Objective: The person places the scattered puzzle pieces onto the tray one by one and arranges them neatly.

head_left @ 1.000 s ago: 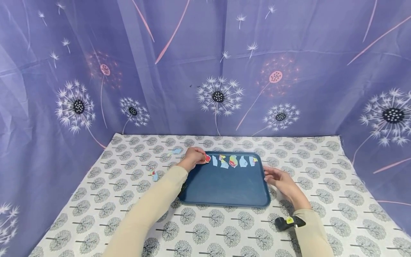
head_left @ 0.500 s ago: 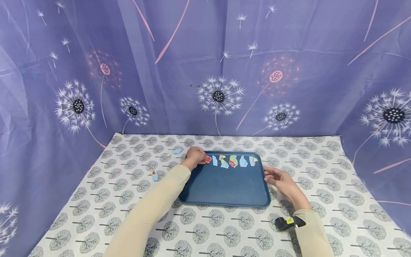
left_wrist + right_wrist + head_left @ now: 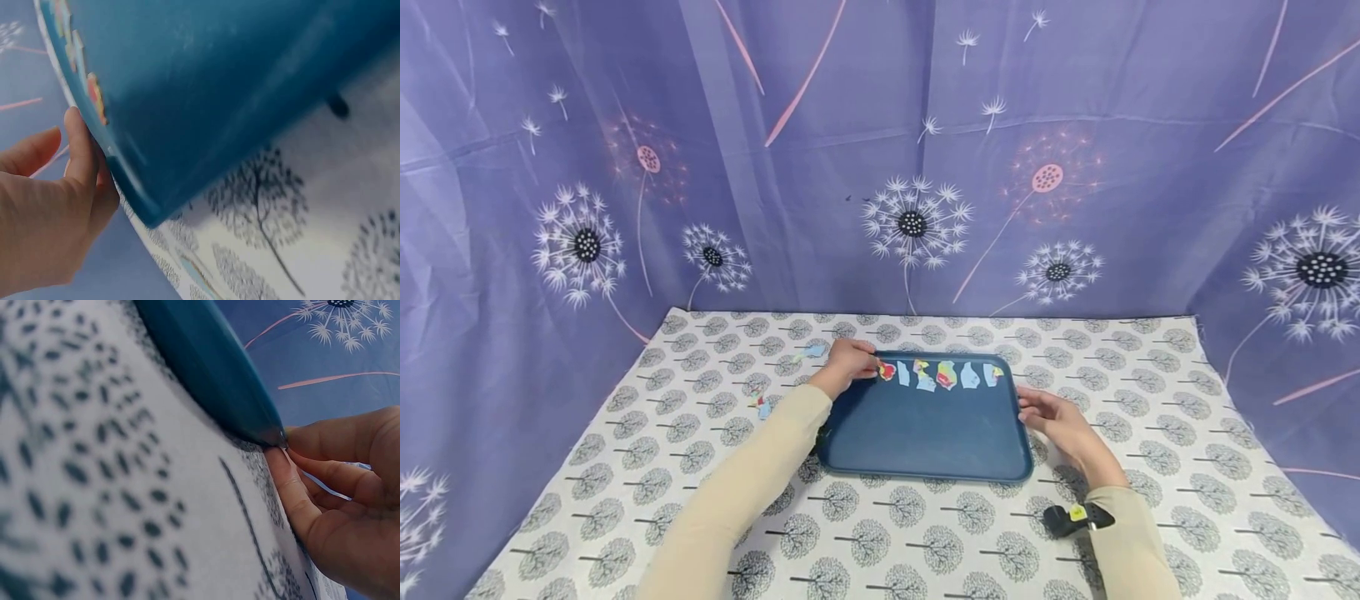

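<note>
A dark blue tray [image 3: 925, 433] lies on the table, with a row of flat, irregular picture pieces along its far side. My left hand [image 3: 852, 363] is at the tray's far left corner, its fingertips beside a red piece [image 3: 887, 371] at the row's left end. In the left wrist view the fingers of the left hand [image 3: 65, 194] lie along the tray's rim, and the thumb stands apart. At the tray's right side, my right hand [image 3: 1060, 423] holds the rim between thumb and fingers, seen close in the right wrist view at the tray edge [image 3: 219, 381].
Two loose pieces lie left of the tray: a light blue piece [image 3: 812, 352] near the far side and a blue-and-red piece [image 3: 762, 407] nearer. A white tablecloth [image 3: 625, 500] with grey trees covers the table. A purple curtain [image 3: 805, 208] hangs behind.
My left hand has come off the red piece and shifted slightly left and away, so more of that piece shows. The right hand and the tray have stayed in place.
</note>
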Motion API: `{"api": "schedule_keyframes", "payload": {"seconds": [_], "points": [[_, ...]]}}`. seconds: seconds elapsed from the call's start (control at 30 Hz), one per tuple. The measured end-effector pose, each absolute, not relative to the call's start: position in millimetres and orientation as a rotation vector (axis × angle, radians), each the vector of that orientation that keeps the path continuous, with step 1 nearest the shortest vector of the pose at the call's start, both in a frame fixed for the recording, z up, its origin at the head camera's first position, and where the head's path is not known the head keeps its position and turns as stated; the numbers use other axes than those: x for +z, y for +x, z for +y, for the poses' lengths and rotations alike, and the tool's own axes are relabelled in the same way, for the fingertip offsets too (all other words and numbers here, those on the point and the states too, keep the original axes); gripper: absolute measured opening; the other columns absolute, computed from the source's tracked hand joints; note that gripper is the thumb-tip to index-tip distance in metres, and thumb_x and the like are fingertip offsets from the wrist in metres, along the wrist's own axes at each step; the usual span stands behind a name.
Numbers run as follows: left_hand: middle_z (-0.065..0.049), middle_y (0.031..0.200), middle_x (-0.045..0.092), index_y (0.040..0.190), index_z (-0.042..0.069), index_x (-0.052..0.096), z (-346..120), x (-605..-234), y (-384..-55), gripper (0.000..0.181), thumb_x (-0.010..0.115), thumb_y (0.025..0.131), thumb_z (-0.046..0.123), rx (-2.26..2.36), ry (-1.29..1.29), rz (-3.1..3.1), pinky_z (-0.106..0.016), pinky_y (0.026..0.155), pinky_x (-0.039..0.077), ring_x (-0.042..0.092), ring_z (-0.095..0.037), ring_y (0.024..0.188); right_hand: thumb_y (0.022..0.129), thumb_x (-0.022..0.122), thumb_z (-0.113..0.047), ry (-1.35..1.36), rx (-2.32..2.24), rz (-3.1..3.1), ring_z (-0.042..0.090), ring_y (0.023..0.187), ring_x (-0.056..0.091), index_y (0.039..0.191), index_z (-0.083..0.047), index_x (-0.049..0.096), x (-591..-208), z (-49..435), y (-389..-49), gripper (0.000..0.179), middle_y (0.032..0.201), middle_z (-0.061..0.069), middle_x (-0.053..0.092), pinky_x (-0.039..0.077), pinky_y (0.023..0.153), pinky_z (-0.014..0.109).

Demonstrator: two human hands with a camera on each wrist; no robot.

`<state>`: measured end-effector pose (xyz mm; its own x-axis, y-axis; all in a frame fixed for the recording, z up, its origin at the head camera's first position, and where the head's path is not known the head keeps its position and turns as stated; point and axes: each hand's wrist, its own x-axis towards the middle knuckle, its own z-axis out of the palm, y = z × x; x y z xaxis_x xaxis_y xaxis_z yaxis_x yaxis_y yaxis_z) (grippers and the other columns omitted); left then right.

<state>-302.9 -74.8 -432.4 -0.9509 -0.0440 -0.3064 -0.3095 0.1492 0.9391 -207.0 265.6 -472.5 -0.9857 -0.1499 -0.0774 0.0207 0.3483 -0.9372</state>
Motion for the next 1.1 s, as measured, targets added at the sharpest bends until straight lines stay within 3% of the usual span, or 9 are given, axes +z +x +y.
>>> {"api": "schedule_keyframes", "payload": {"seconds": [0.3, 0.47, 0.63, 0.83, 1.1], "points": [[-0.031, 0.121, 0.057, 0.128, -0.011, 0.053, -115.6, -423.0, -294.6, 0.041, 0.060, 0.088, -0.011, 2.093, -0.223, 2.095, -0.031, 0.087, 0.058, 0.057, -0.042, 0.114, 0.092, 0.060, -0.005, -0.102, -1.655, 2.479, 0.022, 0.109, 0.057, 0.142, 0.004, 0.041, -474.4, 266.2, -206.8, 0.054, 0.127, 0.025, 0.054, 0.052, 0.090, 0.018], [-0.026, 0.116, 0.058, 0.129, -0.007, 0.054, -149.4, -422.2, -286.6, 0.041, 0.061, 0.088, -0.008, 2.098, -0.237, 2.141, -0.029, 0.088, 0.057, 0.059, -0.040, 0.111, 0.092, 0.061, -0.006, -0.106, -1.645, 2.489, 0.027, 0.113, 0.056, 0.142, 0.004, 0.041, -473.5, 266.6, -206.9, 0.054, 0.128, 0.024, 0.054, 0.051, 0.091, 0.017], [-0.017, 0.111, 0.057, 0.133, -0.006, 0.050, -185.8, -428.0, -272.6, 0.043, 0.061, 0.091, -0.003, 2.035, -0.261, 2.201, -0.029, 0.093, 0.055, 0.058, -0.035, 0.112, 0.092, 0.061, -0.003, -0.110, -1.678, 2.456, 0.019, 0.108, 0.058, 0.142, 0.006, 0.040, -473.7, 266.5, -205.9, 0.055, 0.128, 0.026, 0.053, 0.051, 0.089, 0.015], [-0.021, 0.122, 0.052, 0.138, -0.005, 0.044, -221.4, -433.5, -259.6, 0.047, 0.059, 0.095, 0.003, 1.969, -0.283, 2.260, -0.034, 0.101, 0.050, 0.052, -0.038, 0.121, 0.092, 0.060, -0.003, -0.099, -1.703, 2.444, 0.006, 0.101, 0.057, 0.142, 0.004, 0.040, -472.5, 267.9, -207.0, 0.055, 0.129, 0.026, 0.052, 0.051, 0.088, 0.013], [-0.022, 0.126, 0.051, 0.140, -0.005, 0.041, -248.0, -440.3, -246.2, 0.048, 0.056, 0.096, 0.006, 1.897, -0.371, 2.304, -0.036, 0.106, 0.046, 0.053, -0.034, 0.120, 0.092, 0.061, -0.004, -0.104, -1.695, 2.441, 0.011, 0.104, 0.057, 0.142, 0.005, 0.040, -472.4, 268.0, -208.5, 0.055, 0.129, 0.026, 0.052, 0.051, 0.088, 0.015]]}}
